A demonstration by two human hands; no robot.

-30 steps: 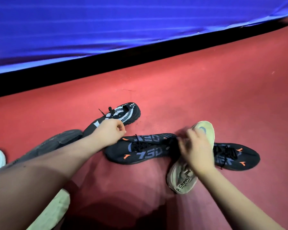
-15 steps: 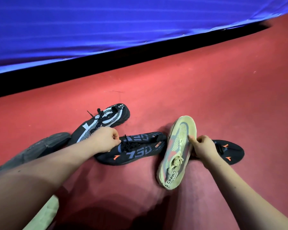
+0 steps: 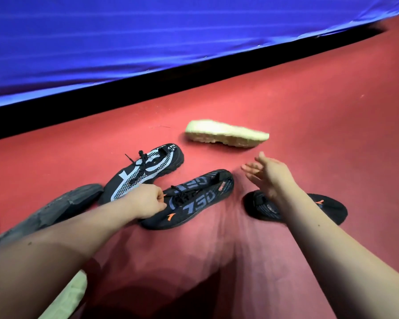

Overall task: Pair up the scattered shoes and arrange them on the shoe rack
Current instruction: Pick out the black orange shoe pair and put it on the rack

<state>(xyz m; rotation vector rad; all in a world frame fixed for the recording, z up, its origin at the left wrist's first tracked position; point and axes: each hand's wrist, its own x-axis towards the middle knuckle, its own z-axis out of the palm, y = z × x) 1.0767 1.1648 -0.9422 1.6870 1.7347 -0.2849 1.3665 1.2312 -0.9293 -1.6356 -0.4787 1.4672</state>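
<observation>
- On the red floor (image 3: 309,107), the left hand (image 3: 148,202) is gripping a black-and-orange shoe (image 3: 198,196).
- The right hand (image 3: 268,174) is hovering spread and empty near a beige shoe (image 3: 226,134).

far shoe (image 3: 226,134) behind middle shoe (image 3: 194,199) | left shoe (image 3: 148,171) beside it | right shoe (image 3: 329,209) apart

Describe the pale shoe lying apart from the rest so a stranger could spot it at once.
Below the blue cloth and its black strip, on the red floor, the cream shoe lies with its lumpy sole toward the camera, beyond the right hand. It alone is pale: the black-and-white shoe and the black orange-marked shoe nearby are dark and upright.
</observation>
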